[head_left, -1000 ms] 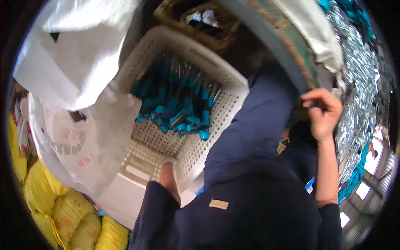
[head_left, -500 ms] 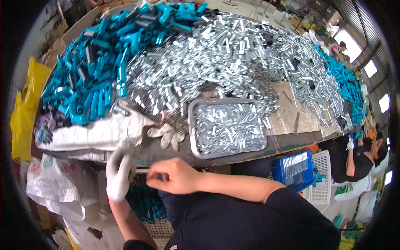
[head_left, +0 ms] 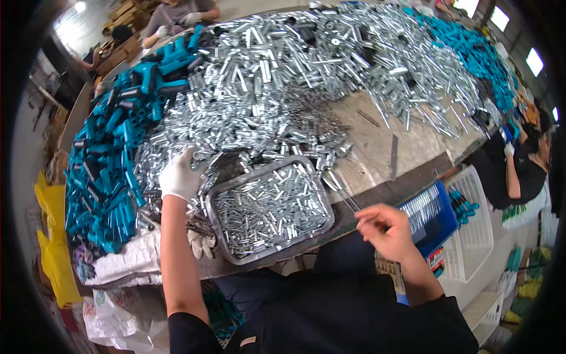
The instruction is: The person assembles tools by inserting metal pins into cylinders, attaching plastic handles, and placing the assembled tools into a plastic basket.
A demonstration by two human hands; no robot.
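My left hand [head_left: 180, 177], in a white glove, reaches over the near left part of the heap of silvery metal pieces [head_left: 253, 88]. Its fingers are apart, and nothing shows between them. A grey tray [head_left: 272, 257] stands to its right, filled with small metal pins and tubes [head_left: 271, 206]. My bare right hand [head_left: 386, 230] hovers by the table's front edge, right of the tray. Its fingers curl into a loose pinch; what they hold, if anything, cannot be made out. Their tips come close to the ends of a few thin metal rods [head_left: 343, 193].
Teal plastic handles [head_left: 112, 177] are piled at the left. A spare glove [head_left: 201, 243] lies beside the tray. Right of my body are a blue bin [head_left: 435, 218] and a white crate [head_left: 471, 236]. One person [head_left: 180, 17] works across the table, another [head_left: 527, 168] at the right.
My left hand has moved forward from the table edge onto the metal heap. My right hand has swung right, away from it. The view has turned, bringing a person across the table into sight.
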